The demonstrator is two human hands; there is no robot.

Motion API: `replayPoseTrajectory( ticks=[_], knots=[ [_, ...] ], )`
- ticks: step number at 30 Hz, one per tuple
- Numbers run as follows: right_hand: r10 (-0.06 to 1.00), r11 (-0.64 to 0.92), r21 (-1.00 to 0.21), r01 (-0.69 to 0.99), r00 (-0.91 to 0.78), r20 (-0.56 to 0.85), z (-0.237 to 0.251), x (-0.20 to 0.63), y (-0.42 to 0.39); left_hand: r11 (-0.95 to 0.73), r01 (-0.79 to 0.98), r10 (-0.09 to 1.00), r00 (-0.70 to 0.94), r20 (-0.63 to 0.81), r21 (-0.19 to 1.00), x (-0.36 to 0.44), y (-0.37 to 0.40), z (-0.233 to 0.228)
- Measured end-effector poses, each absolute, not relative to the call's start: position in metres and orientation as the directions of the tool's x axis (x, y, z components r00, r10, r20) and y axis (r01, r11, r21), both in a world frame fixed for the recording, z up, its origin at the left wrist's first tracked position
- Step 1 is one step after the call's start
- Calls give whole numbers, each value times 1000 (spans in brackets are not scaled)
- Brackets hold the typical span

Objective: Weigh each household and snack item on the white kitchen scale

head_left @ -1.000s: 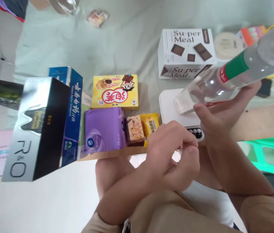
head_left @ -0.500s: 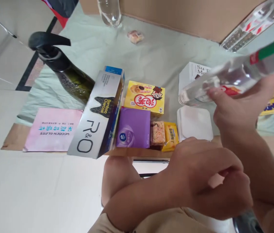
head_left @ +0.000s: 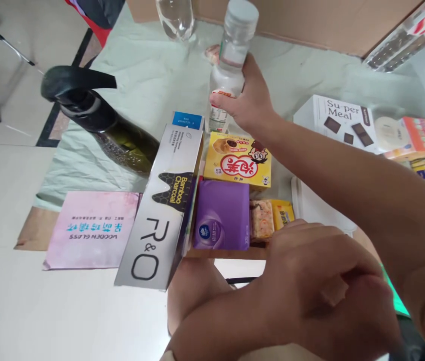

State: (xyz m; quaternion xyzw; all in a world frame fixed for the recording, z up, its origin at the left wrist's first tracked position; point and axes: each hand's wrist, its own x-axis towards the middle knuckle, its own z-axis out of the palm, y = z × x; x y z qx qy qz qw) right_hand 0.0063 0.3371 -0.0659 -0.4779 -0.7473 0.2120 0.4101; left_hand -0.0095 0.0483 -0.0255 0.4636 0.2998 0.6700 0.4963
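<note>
The right hand (head_left: 248, 100) grips one clear bottle (head_left: 231, 55) upright behind a yellow box (head_left: 238, 161), while the left hand (head_left: 321, 281) rests closed in a fist near the lap. Around them lie one purple packet (head_left: 222, 215), two small snack packs (head_left: 271, 218), one silver box (head_left: 165, 210) and one dark spray bottle (head_left: 95, 125).

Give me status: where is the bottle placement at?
Done: boxes sit lined up, the yellow box among them. In hand: right hand holds the bottle upright behind it; whether its base is down is hidden. Left hand rests closed near the body. Left: release.
</note>
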Motion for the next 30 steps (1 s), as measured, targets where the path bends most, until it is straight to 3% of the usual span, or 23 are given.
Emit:
replayPoseTrajectory(
  ticks=[6, 11, 14, 16, 18, 21, 24, 26, 30],
  knots=[
    [905, 425, -718, 552, -266, 332, -58, -4, 325, -315, -458, 942, -256, 216, 832, -4, 56, -15],
    [931, 348, -793, 500, -281, 232, -58, 10, 318, -220, -454, 967, 18, 255, 863, -8, 60, -19],
    [944, 320, -832, 453, -227, 240, -56, 49, 298, -250, -455, 955, 31, 295, 855, -14, 62, -19],
    [944, 329, -854, 403, -134, 300, -55, 89, 273, -267, -419, 946, 56, 318, 868, -16, 61, -19],
    [919, 337, -890, 308, 98, 382, -58, 133, 243, -280, -364, 936, 104, 338, 888, -16, 61, -21],
    [777, 353, -906, 232, 467, 422, -74, 194, 197, -316, -281, 917, 155, 368, 906, -11, 68, -27],
    [618, 243, -930, 274, 696, 366, -100, 235, 168, -315, -187, 917, 193, 349, 931, 1, 83, -38],
    [558, 159, -949, 273, 768, 314, -115, 254, 163, -276, -100, 939, 185, 290, 956, 14, 95, -45],
    [667, 167, -945, 281, 674, 319, -129, 287, 173, -207, 108, 970, 156, 189, 972, 42, 118, -55]
  ],
)
